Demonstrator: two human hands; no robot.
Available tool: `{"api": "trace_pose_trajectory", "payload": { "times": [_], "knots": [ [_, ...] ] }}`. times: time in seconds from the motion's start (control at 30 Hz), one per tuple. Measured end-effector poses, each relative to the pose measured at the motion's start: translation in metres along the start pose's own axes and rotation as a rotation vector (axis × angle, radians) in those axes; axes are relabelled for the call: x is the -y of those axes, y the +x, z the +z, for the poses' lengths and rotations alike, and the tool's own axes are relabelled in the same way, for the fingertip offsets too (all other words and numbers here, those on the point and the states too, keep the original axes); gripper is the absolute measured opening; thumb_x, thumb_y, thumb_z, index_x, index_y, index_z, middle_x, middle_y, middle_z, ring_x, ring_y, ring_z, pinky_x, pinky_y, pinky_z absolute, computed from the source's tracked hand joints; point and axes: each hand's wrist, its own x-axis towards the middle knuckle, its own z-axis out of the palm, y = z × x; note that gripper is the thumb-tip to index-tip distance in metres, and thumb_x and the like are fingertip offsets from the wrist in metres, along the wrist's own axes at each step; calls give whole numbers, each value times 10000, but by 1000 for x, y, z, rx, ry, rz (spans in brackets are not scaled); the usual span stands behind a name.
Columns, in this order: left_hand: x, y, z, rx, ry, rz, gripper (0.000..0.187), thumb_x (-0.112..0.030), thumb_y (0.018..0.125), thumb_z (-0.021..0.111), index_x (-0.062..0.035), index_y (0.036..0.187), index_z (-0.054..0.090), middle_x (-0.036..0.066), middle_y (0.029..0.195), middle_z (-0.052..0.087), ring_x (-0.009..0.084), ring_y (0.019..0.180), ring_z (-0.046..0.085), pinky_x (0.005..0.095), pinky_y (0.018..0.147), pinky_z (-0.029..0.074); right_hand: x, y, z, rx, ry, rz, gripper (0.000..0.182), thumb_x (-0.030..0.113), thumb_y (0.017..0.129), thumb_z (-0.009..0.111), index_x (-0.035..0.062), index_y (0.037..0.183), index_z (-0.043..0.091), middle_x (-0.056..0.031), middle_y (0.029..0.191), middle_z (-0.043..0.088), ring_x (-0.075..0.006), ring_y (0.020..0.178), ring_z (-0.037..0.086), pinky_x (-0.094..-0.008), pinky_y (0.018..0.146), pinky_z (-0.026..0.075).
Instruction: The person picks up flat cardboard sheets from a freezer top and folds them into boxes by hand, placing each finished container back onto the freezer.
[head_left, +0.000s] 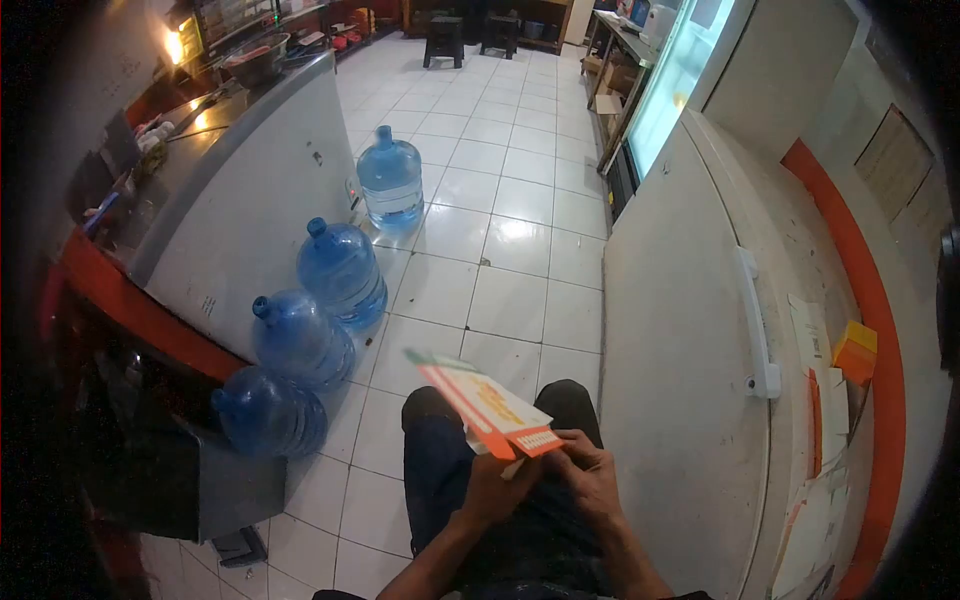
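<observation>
when looking down past the forearms [430, 562], can see an orange-and-white paperboard carton [485, 395] held up in the air over the lap, just above and between the knees [428, 408]. runs, by its long axis, from a near orange end at the fingers forward and to the left, out to a far green edge (too blurred to read). gripped under that near end with the left hand [492, 492], curled mostly closed, with fingertips hidden beneath the board. held too at the near right corner with the right hand [588, 472], drawn partly closed, seemingly pinching the orange end flap [538, 440] between thumb and bent fingers. lies, for the most part, ahead of both and leftward of the right hand, so with the main panel nearer to the left hand and the near right corner nearer to the right. has a white appliance [680, 370] well apart on the right, with printed board pieces [833, 405] on it, and four blue water jugs [342, 275] on the tiled floor [508, 295] to the left.
</observation>
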Motion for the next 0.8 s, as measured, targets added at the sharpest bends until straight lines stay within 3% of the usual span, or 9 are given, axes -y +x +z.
{"api": "trace_pose_trajectory", "payload": {
  "times": [0.03, 0.13, 0.23, 0.3, 0.33, 0.47, 0.53, 0.67, 0.8],
  "knots": [
    [2, -1, -4, 48, -72, -131, 217, -86, 907, 686, -13, 1112, 687, 172, 979, 727, 310, 878, 726, 348, 756, 552, 3, -2, 1, 52, -49, -44, 158, 86, 950, 663, 7, 1069, 731, -69, 1014, 722, -199, 979, 666, -327, 917, 517],
    [1, 8, -22, 107, -23, -79, 234, -84, 896, 691, -11, 1117, 668, 174, 1001, 724, 326, 895, 722, 364, 776, 562, 2, -1, -11, 264, -148, -116, 155, 52, 956, 624, 6, 1067, 722, -88, 1088, 699, -205, 1022, 658, -328, 935, 509],
    [21, 11, -43, 213, 219, -20, 190, -51, 853, 705, -42, 1042, 685, 128, 1011, 731, 308, 948, 717, 394, 836, 570, -9, 18, -46, 121, -85, 37, 174, 59, 963, 598, -1, 1088, 703, -103, 1188, 660, -207, 1053, 649, -341, 934, 512],
    [25, 26, -63, 243, 481, 446, 168, -58, 823, 716, -89, 987, 695, 69, 1038, 731, 254, 1021, 702, 427, 932, 548, 1, 29, -64, -89, 9, -43, 250, 146, 993, 588, -3, 1183, 652, -124, 1238, 635, -226, 1039, 654, -362, 915, 527],
    [24, 27, -72, 324, 600, 440, 140, -79, 819, 711, -116, 953, 701, 29, 1091, 718, 220, 1171, 636, 454, 1093, 446, 12, 30, -64, -131, 67, -38, 294, 182, 1006, 577, -1, 1233, 617, -136, 1241, 631, -229, 1042, 650, -369, 915, 528],
    [22, 55, -91, 558, 856, 683, 47, -116, 833, 666, -95, 872, 682, 34, 1133, 697, 242, 1348, 484, 470, 1237, 253, 34, 39, -64, -63, 29, 2, 470, 287, 1023, 571, 28, 1406, 488, -172, 1312, 592, -250, 1111, 625, -372, 946, 511],
    [12, 68, -90, 621, 925, 753, 50, -111, 827, 685, -110, 874, 668, 21, 1147, 694, 230, 1370, 461, 462, 1245, 249, 29, 42, -66, 74, -142, 13, 545, 312, 1009, 596, 32, 1454, 450, -180, 1342, 572, -265, 1155, 610, -376, 979, 494],
    [1, 82, -80, 792, 1041, 914, 107, -115, 806, 717, -120, 890, 651, 32, 1226, 664, 236, 1404, 420, 445, 1254, 247, 18, 40, -45, 329, -461, 92, 489, 312, 1013, 577, 48, 1418, 498, -226, 1256, 641, -333, 1118, 646, -434, 985, 494],
    [17, 87, -79, 928, 1150, 922, 156, -104, 801, 720, -114, 940, 650, 56, 1305, 619, 263, 1409, 411, 441, 1253, 247, 18, 32, -29, 136, -514, 94, 438, 322, 1037, 499, 23, 1351, 557, -229, 1126, 695, -310, 1075, 670, -407, 928, 494]
  ]
}}
